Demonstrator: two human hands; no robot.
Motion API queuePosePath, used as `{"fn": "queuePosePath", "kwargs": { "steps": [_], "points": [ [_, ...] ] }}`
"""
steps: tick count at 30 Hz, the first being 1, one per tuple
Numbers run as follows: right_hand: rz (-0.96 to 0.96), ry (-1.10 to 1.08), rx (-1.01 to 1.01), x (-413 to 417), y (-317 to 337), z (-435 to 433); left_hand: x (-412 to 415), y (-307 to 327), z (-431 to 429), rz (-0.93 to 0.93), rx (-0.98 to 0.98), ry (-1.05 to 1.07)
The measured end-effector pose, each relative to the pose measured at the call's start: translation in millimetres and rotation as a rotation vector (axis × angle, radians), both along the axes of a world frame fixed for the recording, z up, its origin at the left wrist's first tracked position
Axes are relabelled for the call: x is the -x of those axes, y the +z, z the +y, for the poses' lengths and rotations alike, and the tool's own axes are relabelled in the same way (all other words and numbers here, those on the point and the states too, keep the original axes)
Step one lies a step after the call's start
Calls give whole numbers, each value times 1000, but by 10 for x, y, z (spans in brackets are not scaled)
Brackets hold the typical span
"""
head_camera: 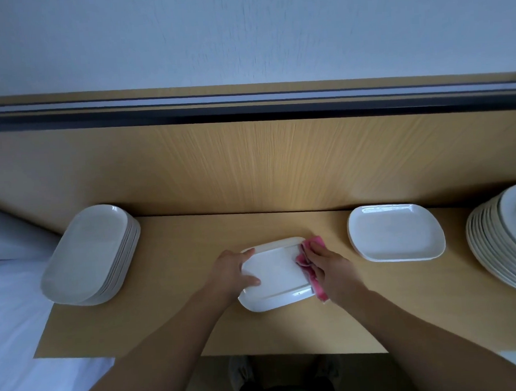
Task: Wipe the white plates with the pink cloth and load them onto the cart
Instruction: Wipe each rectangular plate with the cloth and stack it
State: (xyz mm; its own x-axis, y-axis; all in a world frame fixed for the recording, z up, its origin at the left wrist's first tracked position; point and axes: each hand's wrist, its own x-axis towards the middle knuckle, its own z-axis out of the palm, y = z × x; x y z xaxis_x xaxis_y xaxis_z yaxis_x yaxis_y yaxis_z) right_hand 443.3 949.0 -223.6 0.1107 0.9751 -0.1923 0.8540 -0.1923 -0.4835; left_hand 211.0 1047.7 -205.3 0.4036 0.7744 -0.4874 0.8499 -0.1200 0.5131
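Glossy white plate [274,273], soft pink cloth [310,270], matt wood-grain table [183,333]

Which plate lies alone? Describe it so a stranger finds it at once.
Start at the wooden table and go right of the plate being wiped, toward the back panel. The lone plate lies flat between it and the tall right stack. Unlike its neighbours, it is neither stacked nor being wiped.

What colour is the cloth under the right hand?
The cloth is pink, clearest in the head view.
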Motion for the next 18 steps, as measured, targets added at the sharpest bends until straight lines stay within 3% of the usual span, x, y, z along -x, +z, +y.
{"fn": "queuePosePath", "kwargs": {
  "steps": [5, 9, 14, 16, 18],
  "points": [
    [17, -12, 49, -16, 15, -146, 0, -68, -1, -7, 7, 55],
    [-50, 101, 41, 75, -29, -290, 27, -84, -32, -14, 52, 74],
    [-147, 229, -158, 4, -17, -186, 143, 64, -105, -53, 108, -37],
    [-42, 266, -43, -33, -58, -97, 220, 112, -148, -94, 191, -60],
    [123, 103, 6, -16, 48, -35, 266, 104, -177, -93, 208, -50]
  ]
}}
